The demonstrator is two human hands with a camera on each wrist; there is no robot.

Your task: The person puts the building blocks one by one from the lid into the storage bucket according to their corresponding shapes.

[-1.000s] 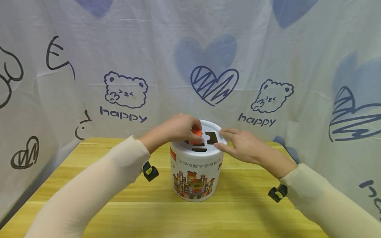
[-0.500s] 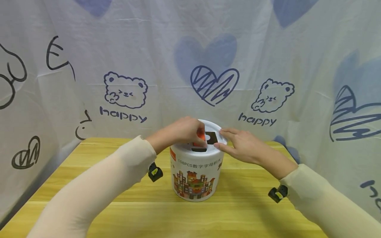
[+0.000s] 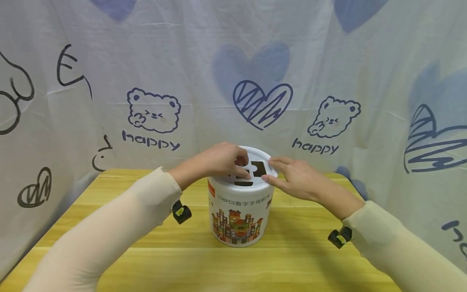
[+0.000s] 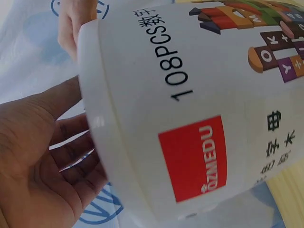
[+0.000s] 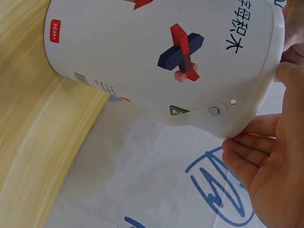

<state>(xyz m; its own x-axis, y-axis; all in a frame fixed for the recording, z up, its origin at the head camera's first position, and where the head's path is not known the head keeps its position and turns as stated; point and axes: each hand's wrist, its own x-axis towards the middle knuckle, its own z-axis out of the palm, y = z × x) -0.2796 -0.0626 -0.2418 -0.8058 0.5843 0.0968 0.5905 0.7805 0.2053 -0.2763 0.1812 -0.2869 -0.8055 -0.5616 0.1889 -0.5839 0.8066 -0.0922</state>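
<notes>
A white bucket point(image 3: 240, 198) with a printed picture of building blocks stands upright on the table. Its white lid point(image 3: 258, 154) has several dark cut-out holes. Over the lid's left part is my left hand point(image 3: 223, 160), thumb and fingers bent, with nothing seen between them. From the left wrist view, the left hand point(image 4: 42, 147) has its fingers spread loosely behind the lid's edge. My right hand point(image 3: 300, 178) rests thumb and fingertips on the lid's right rim, its fingers fairly straight. In the right wrist view, fingertips of the right hand point(image 5: 261, 156) touch the rim.
The yellow wood-grain table point(image 3: 164, 259) spreads around the bucket. Behind it hangs a white curtain point(image 3: 204, 61) with hearts and bears. A small black device sits at each wrist. A metal rivet point(image 5: 214, 111) shows on the bucket's side.
An orange-red block was in my left hand over the lid and is no longer in sight. The left hand went right, then back left with its fingers looser. The right hand has stayed put.
</notes>
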